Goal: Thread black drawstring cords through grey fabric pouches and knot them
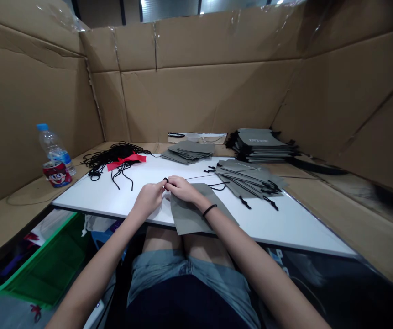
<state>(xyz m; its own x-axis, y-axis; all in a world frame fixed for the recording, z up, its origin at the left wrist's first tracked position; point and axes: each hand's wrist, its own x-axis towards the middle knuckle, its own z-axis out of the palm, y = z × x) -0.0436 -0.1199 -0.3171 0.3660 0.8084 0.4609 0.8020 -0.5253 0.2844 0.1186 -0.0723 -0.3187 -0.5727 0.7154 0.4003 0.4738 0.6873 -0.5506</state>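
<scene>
My left hand point(150, 196) and my right hand point(181, 188) meet above the white board, fingers pinched together on a black cord point(165, 180) that shows as a small loop between them. Under my right wrist lies a grey drawstring pouch point(196, 214), its lower corner hanging past the board's front edge. Black cord ends point(218, 185) stick out to the right of that pouch. Just beyond, several grey pouches with knotted black cords point(251, 178) lie fanned out. My fingers partly hide the cord they grip.
A heap of black cords point(121, 155) with a red strip point(127, 161) lies at the back left. Flat grey pouches point(189, 151) rest at the back middle, a tall pouch stack point(261, 144) behind right. A bottle point(54, 146) and red can point(57, 174) stand left. Cardboard walls point(196, 91) surround the board.
</scene>
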